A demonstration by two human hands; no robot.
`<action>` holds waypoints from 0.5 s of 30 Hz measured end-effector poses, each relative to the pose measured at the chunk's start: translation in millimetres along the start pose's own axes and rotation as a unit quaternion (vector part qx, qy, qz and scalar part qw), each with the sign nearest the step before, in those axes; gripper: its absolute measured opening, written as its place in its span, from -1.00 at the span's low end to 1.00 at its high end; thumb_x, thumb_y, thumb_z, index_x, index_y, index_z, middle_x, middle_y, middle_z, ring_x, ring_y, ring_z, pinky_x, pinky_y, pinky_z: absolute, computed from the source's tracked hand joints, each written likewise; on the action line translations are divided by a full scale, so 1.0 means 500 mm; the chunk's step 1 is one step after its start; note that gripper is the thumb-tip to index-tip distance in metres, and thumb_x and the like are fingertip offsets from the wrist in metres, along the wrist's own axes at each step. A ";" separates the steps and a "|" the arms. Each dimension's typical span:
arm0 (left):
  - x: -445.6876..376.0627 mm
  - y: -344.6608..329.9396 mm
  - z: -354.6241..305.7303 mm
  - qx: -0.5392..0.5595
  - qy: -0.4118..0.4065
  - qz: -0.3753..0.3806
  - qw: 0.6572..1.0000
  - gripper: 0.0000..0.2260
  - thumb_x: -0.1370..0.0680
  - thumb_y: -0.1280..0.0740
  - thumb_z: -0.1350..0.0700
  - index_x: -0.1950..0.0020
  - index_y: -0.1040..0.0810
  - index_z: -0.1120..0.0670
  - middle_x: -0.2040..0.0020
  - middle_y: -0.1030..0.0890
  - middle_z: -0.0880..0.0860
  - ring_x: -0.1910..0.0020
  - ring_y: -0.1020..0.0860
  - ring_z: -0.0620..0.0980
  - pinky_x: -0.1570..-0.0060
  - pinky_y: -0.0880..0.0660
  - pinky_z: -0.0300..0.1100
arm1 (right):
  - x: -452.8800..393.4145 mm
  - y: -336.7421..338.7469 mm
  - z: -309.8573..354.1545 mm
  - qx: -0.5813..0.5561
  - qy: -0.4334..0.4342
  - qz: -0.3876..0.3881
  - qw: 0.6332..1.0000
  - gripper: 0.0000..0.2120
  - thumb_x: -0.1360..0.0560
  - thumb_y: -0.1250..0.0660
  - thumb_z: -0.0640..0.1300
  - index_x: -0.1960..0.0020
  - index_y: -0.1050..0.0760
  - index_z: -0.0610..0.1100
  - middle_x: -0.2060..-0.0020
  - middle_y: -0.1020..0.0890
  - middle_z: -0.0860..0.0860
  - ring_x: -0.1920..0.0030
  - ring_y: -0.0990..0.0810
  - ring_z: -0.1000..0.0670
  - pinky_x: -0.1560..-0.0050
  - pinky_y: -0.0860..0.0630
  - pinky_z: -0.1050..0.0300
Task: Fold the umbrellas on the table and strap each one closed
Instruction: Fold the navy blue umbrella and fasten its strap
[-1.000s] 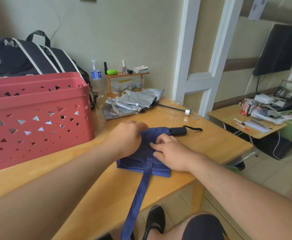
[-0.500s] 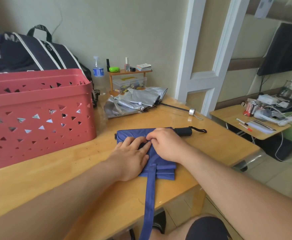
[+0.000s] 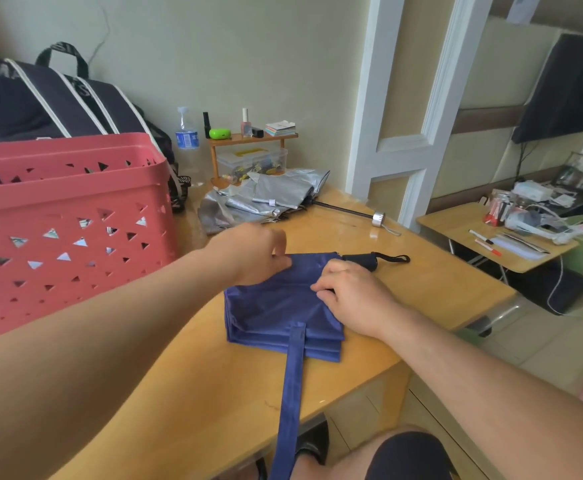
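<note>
Fingers of both hands pinch folds of the blue umbrella (image 3: 276,306) lying beneath them.

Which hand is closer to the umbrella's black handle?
The right hand: it pinches the blue umbrella fabric just beside the black handle. The left hand grips the fabric's far edge, farther from it.
</note>
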State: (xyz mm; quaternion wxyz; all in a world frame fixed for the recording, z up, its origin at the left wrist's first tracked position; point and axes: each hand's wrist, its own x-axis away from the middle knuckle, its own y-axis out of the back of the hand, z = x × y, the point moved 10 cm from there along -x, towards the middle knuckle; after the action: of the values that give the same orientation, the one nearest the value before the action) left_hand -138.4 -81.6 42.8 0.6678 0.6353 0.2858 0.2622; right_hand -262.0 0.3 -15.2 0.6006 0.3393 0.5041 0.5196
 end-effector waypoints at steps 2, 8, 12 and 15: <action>-0.049 -0.012 -0.028 -0.008 -0.013 -0.002 1.000 -0.55 -0.64 -0.21 -0.31 -0.46 -0.42 -0.14 -0.37 -0.52 0.07 -0.38 -0.46 0.17 -0.27 -0.44 0.05 | 0.003 0.000 0.003 -0.001 0.004 0.003 1.000 -0.74 -0.69 -0.29 -0.08 -0.31 -0.65 -0.04 -0.15 -0.54 0.06 -0.24 -0.47 -0.01 -0.32 -0.40 0.07; -0.043 -0.123 -0.011 -0.029 -0.023 0.035 0.999 -0.23 -0.49 0.12 -0.53 -0.62 -0.13 -0.20 -0.36 -0.44 0.12 -0.36 -0.44 0.22 -0.31 -0.42 0.12 | 0.005 -0.001 0.001 0.005 0.020 0.000 1.000 -0.73 -0.69 -0.26 -0.13 -0.32 -0.64 -0.02 -0.11 -0.52 0.05 -0.19 -0.45 -0.03 -0.28 -0.37 0.12; -0.045 -0.130 -0.012 -0.051 -0.032 0.027 0.998 -0.13 -0.40 0.20 -0.58 -0.60 -0.12 -0.18 -0.32 -0.47 0.10 -0.30 -0.49 0.21 -0.24 -0.48 0.15 | -0.007 0.018 -0.012 -0.032 0.017 0.038 0.999 -0.66 -0.63 -0.26 -0.30 -0.27 -0.67 -0.01 -0.08 -0.58 0.08 -0.12 -0.53 0.03 -0.24 -0.47 0.02; -0.059 -0.135 -0.006 -0.020 -0.043 0.046 0.998 -0.08 -0.34 0.24 -0.62 -0.59 -0.14 -0.19 -0.33 -0.46 0.10 -0.33 -0.46 0.20 -0.29 -0.47 0.18 | -0.016 0.062 -0.033 -0.006 0.027 0.051 0.998 -0.59 -0.56 -0.43 -0.21 -0.36 -0.59 0.08 -0.15 -0.54 0.12 -0.18 -0.47 0.11 -0.24 -0.43 0.16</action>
State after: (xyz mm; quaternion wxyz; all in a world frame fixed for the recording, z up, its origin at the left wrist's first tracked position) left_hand -162.1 -104.1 -23.2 0.6790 0.6450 0.2219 0.2713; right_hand -286.0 -2.1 11.4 0.5614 0.3465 0.4994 0.5615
